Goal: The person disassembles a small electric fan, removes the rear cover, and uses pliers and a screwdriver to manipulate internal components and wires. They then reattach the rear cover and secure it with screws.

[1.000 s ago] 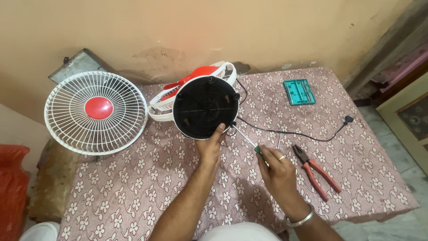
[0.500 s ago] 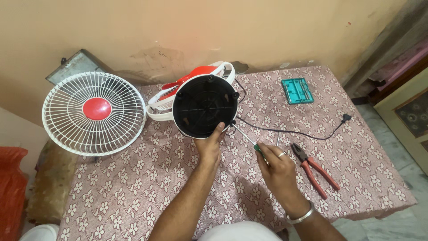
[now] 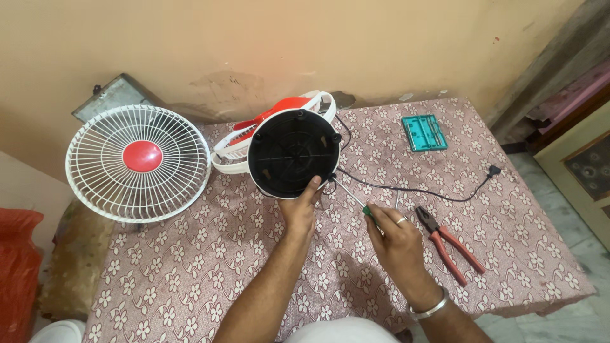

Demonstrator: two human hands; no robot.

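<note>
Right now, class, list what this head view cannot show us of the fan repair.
Head view only:
- Screwdriver tip: too small to tell whether it sits in a screw on the black fan base.
- Screwdriver handle: hidden in the right hand.
- Red blades: mostly behind the base.
- Teal case contents: too small.

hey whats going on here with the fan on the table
A person is working on a small fan that is partly taken apart on a table with a floral cloth. The left hand steadies the round black base of the fan, which is tipped up to face the camera. The right hand holds a green-handled screwdriver with its tip at the base's lower right edge. The white front grille leans at the table's left edge, red-handled pliers lie to the right, and a teal case sits farther back.
</note>
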